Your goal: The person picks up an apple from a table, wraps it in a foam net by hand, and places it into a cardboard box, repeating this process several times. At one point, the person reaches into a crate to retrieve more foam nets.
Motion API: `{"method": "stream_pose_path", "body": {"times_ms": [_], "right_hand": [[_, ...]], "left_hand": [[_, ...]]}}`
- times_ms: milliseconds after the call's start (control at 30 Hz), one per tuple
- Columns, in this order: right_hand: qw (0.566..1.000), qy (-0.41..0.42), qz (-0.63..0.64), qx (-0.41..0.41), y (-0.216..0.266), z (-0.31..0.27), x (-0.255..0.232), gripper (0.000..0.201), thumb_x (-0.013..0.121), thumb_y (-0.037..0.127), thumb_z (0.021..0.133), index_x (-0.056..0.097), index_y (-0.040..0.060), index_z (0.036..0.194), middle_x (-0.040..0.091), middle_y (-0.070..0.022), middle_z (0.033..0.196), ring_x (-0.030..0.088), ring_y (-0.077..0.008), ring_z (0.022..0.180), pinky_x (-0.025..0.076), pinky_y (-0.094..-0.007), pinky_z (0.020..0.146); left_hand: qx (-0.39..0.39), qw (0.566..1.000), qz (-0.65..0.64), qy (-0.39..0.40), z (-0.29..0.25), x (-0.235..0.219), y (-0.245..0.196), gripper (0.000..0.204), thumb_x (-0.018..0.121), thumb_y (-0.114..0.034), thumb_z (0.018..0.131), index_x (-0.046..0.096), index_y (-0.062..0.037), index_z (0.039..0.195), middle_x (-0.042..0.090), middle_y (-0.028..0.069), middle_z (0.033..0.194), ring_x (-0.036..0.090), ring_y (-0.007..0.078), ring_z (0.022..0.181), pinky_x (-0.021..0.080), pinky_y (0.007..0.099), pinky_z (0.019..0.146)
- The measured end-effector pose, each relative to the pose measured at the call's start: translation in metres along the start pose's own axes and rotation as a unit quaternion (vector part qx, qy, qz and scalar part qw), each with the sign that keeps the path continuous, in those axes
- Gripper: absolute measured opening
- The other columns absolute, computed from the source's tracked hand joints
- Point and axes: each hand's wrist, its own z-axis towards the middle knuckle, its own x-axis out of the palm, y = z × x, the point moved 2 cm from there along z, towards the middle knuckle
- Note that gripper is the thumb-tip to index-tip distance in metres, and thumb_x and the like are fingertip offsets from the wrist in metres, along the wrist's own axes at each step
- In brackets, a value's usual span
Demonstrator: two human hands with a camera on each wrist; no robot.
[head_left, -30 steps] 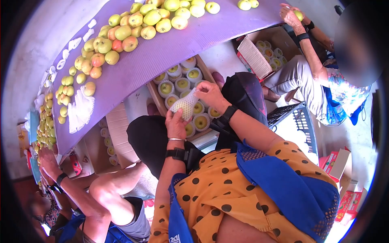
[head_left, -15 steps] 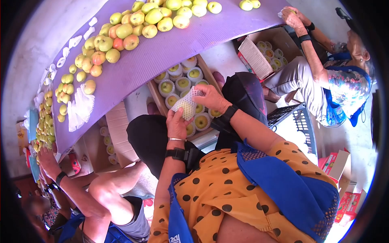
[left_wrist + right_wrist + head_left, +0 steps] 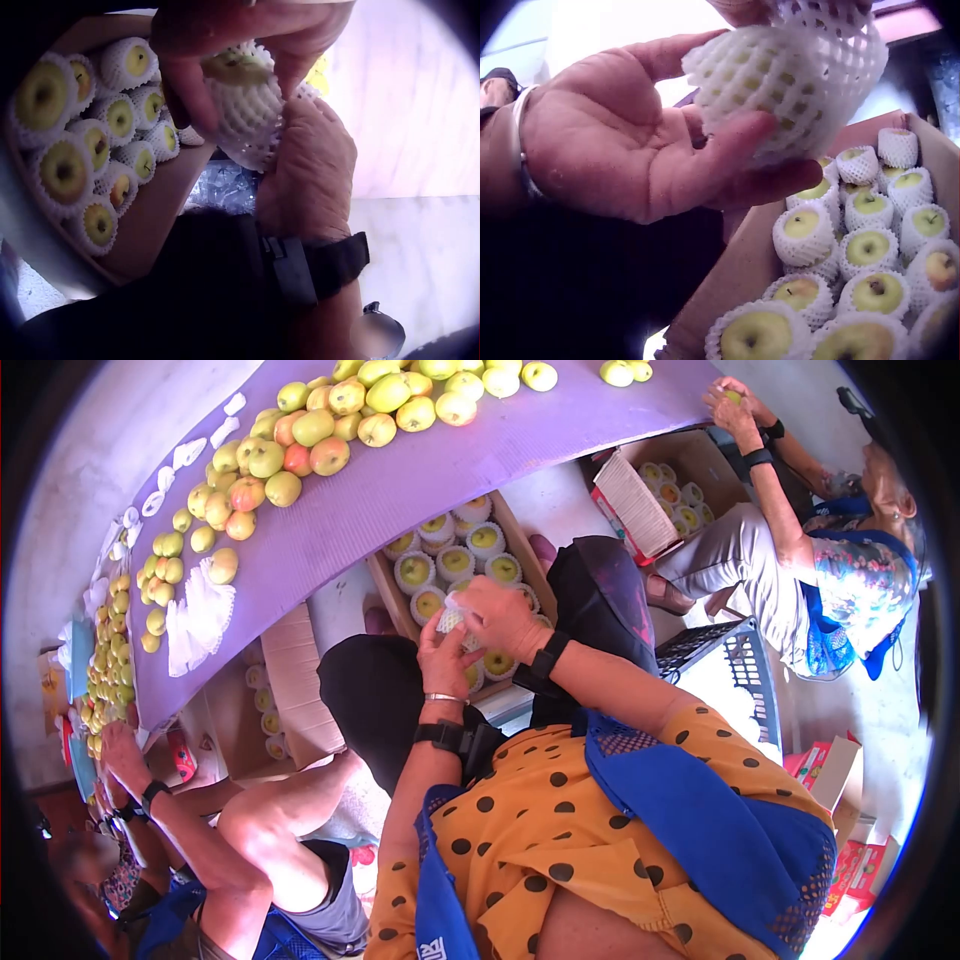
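Observation:
Between my hands is an apple in a white foam net [image 3: 780, 90], held above an open box. My left hand [image 3: 445, 662] has its fingers and thumb curled round the netted apple from below. With its fingertips, my right hand [image 3: 508, 622] pinches the loose end of the net, close over the apple. In the left wrist view the apple's stem end [image 3: 238, 69] shows bare at the net's opening. Under the hands, the cardboard box [image 3: 388, 592] is filled with netted apples [image 3: 868, 247], most with their tops showing.
A purple-covered table [image 3: 400, 490] bears a long pile of loose apples [image 3: 312, 428] and a stack of white foam nets [image 3: 200, 622]. People sit at left and right by boxes of netted apples. A dark plastic crate [image 3: 755, 660] stands beside my right knee.
My right hand has moved in toward my left and over the apple. The net's loose end, stretched out up and right before, is now drawn short and mostly covered by the hand.

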Motion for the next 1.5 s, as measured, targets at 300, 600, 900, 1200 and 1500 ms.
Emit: {"method": "stream_pose_path", "body": {"times_ms": [300, 600, 900, 1200, 1500], "right_hand": [[0.988, 0.012, -0.056, -0.144, 0.026, -0.007, 0.006, 0.020, 0.052, 0.008, 0.072, 0.055, 0.0011, 0.090, 0.052, -0.0115, 0.083, 0.052, -0.0285, 0.074, 0.044, -0.0354, 0.063], [0.972, -0.013, 0.172, -0.156, 0.023, -0.019, 0.003, 0.015, 0.057, 0.005, 0.069, 0.053, 0.0033, 0.083, 0.052, -0.0086, 0.084, 0.050, -0.0272, 0.077, 0.042, -0.0344, 0.068], [0.986, -0.089, 0.104, 0.094, 0.001, -0.006, -0.014, 0.026, 0.058, 0.005, 0.068, 0.050, 0.0028, 0.092, 0.050, -0.0119, 0.082, 0.051, -0.0221, 0.073, 0.043, -0.0300, 0.066], [0.995, -0.009, 0.096, 0.039, -0.026, -0.014, 0.002, 0.011, 0.049, 0.009, 0.077, 0.056, 0.0022, 0.083, 0.052, -0.0139, 0.076, 0.052, -0.0294, 0.069, 0.043, -0.0336, 0.065], [0.884, 0.110, 0.352, 0.287, -0.056, -0.013, 0.012, 0.022, 0.048, 0.019, 0.081, 0.057, -0.0013, 0.080, 0.053, -0.0034, 0.066, 0.049, -0.0091, 0.062, 0.041, -0.0253, 0.055]], "left_hand": [[0.037, 0.947, -0.275, 0.163, -0.001, -0.001, -0.005, 0.037, 0.048, -0.013, 0.082, 0.041, -0.0048, 0.117, 0.050, 0.0070, 0.109, 0.045, 0.0230, 0.106, 0.032, 0.0363, 0.094], [0.019, 0.911, -0.378, 0.164, 0.004, -0.010, -0.007, 0.043, 0.046, -0.027, 0.084, 0.040, -0.0030, 0.119, 0.045, 0.0117, 0.120, 0.041, 0.0271, 0.112, 0.029, 0.0411, 0.096], [0.045, 0.940, -0.284, 0.180, 0.002, -0.003, -0.005, 0.047, 0.053, -0.021, 0.081, 0.036, -0.0093, 0.123, 0.043, 0.0072, 0.123, 0.039, 0.0266, 0.115, 0.029, 0.0439, 0.095], [-0.092, 0.967, -0.123, 0.202, -0.011, 0.002, 0.008, 0.048, 0.054, -0.005, 0.078, 0.036, -0.0041, 0.123, 0.048, 0.0077, 0.115, 0.048, 0.0213, 0.105, 0.038, 0.0359, 0.090], [-0.028, 0.969, -0.126, 0.211, -0.001, -0.008, 0.002, 0.046, 0.053, -0.006, 0.080, 0.037, -0.0030, 0.123, 0.047, 0.0101, 0.118, 0.046, 0.0231, 0.109, 0.037, 0.0376, 0.093]]}}
